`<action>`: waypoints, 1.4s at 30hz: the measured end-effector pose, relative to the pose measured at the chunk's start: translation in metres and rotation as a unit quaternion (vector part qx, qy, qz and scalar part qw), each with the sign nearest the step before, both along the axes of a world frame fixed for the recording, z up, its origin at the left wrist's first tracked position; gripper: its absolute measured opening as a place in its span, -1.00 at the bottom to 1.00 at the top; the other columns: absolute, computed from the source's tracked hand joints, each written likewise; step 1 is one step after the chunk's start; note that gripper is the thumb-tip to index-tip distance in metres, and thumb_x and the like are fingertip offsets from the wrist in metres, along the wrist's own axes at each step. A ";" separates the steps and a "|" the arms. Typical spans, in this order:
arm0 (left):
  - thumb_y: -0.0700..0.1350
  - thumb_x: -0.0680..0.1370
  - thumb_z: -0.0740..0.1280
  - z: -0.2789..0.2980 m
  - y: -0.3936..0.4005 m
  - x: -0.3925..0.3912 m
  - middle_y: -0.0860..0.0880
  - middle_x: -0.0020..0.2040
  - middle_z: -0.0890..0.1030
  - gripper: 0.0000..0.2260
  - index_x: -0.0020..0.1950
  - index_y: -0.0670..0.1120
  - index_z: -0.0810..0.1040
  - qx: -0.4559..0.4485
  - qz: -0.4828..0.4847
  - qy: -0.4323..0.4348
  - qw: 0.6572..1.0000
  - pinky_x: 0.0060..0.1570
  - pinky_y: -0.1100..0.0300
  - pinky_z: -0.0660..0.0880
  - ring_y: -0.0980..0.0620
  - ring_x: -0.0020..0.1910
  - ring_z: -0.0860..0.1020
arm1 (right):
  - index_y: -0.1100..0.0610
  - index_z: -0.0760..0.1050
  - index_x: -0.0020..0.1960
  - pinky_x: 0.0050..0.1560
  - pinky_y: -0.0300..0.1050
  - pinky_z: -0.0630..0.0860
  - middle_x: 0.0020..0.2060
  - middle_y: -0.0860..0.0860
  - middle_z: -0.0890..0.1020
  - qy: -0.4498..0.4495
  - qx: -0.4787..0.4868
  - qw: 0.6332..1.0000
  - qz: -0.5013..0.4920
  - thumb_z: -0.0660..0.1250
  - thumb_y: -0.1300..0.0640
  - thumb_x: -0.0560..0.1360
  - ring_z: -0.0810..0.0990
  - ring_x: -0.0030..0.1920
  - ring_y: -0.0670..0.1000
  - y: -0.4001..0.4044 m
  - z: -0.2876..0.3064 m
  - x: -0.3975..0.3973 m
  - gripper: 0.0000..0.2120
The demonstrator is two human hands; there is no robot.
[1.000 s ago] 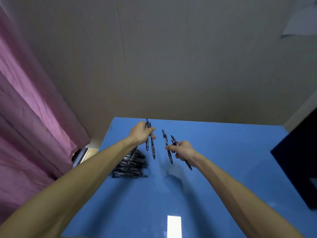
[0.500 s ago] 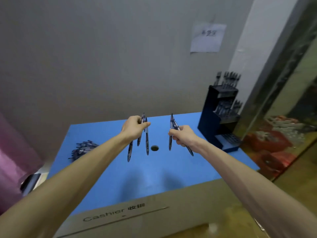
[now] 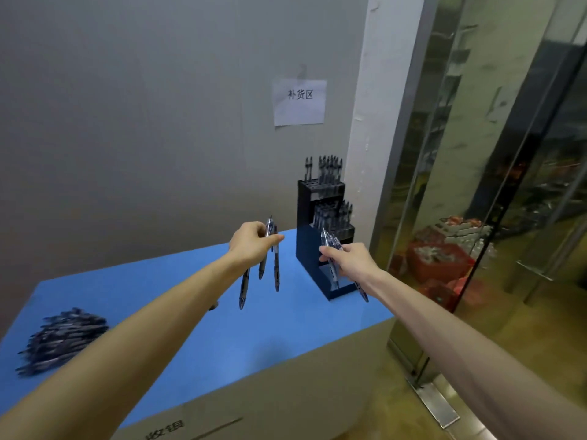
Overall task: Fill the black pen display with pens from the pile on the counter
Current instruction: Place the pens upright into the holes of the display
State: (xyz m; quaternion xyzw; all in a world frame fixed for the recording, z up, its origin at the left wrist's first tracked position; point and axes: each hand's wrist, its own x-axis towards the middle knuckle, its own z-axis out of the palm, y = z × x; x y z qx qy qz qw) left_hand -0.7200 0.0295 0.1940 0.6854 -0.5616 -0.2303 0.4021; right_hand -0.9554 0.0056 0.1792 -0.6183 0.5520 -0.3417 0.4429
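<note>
Left hand grips seemingly three pens, tips down.

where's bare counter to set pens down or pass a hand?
Widest bare patch: the blue counter between the pen pile at its left end and the black pen display at its far right corner. A narrow bare strip lies in front of the display. It is crowded at the display, where the left hand and right hand both hold pens.
</note>
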 end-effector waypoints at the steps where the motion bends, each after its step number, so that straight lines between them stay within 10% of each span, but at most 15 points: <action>1: 0.06 0.56 0.45 0.002 -0.009 -0.013 -0.03 -0.35 0.42 -0.69 -0.19 -0.11 0.46 -0.003 -0.002 0.002 1.000 -0.26 0.11 0.33 -0.01 -0.33 0.37 | 0.21 0.72 -0.03 -0.34 -0.16 0.28 -0.67 -0.19 0.34 0.010 0.001 1.000 0.007 0.42 -0.05 0.57 0.29 -0.49 -0.06 -0.011 -0.002 -0.017 -0.69; 5: 0.07 0.55 0.47 0.014 -0.050 -0.062 -0.09 -0.32 0.42 -0.66 -0.16 -0.18 0.49 -0.021 0.013 0.002 1.000 -0.24 0.08 0.33 -0.04 -0.32 0.36 | 0.17 0.53 -0.23 -0.28 -0.08 0.28 -0.45 0.02 0.39 0.018 0.003 0.999 0.033 0.47 -0.03 0.54 0.33 -0.41 0.01 -0.065 -0.005 -0.081 -0.68; 11: 0.03 0.55 0.48 0.045 -0.107 -0.117 -0.04 -0.37 0.43 -0.69 -0.18 -0.18 0.52 -0.052 0.067 -0.012 0.996 -0.27 0.13 0.33 -0.02 -0.36 0.38 | 0.14 0.60 0.02 -0.21 -0.19 0.37 -0.26 -0.04 0.55 -0.004 -0.043 0.996 0.082 0.48 0.05 0.53 0.43 -0.32 -0.10 -0.139 0.019 -0.157 -0.83; 17: 0.04 0.54 0.48 0.074 -0.140 -0.136 -0.04 -0.35 0.46 -0.63 -0.02 -0.29 0.59 -0.060 0.104 -0.026 0.992 -0.27 0.13 0.32 -0.01 -0.34 0.38 | 0.17 0.31 0.55 -0.20 -0.20 0.43 0.18 0.11 0.64 -0.019 -0.072 0.992 0.098 0.48 0.04 0.53 0.44 -0.29 -0.11 -0.195 0.051 -0.173 -0.33; 30: 0.03 0.52 0.51 0.101 -0.254 -0.098 -0.04 -0.35 0.47 -0.64 -0.03 -0.29 0.63 -0.083 0.184 -0.046 0.978 -0.27 0.14 0.33 0.00 -0.34 0.40 | 0.11 0.52 0.14 -0.25 -0.17 0.41 -0.28 -0.04 0.74 -0.087 -0.163 0.981 0.057 0.34 0.01 0.63 0.57 -0.36 -0.17 -0.303 0.082 -0.103 -0.81; 42: 0.05 0.51 0.52 0.107 -0.352 -0.043 0.00 -0.35 0.46 -0.67 -0.24 -0.13 0.50 -0.114 0.178 -0.058 0.976 -0.30 0.15 0.33 0.04 -0.34 0.39 | 0.01 0.66 -0.19 -0.29 -0.19 0.42 -0.39 -0.13 0.62 -0.031 -0.254 0.962 0.100 0.47 -0.15 0.50 0.50 -0.34 -0.10 -0.403 0.150 -0.005 -0.75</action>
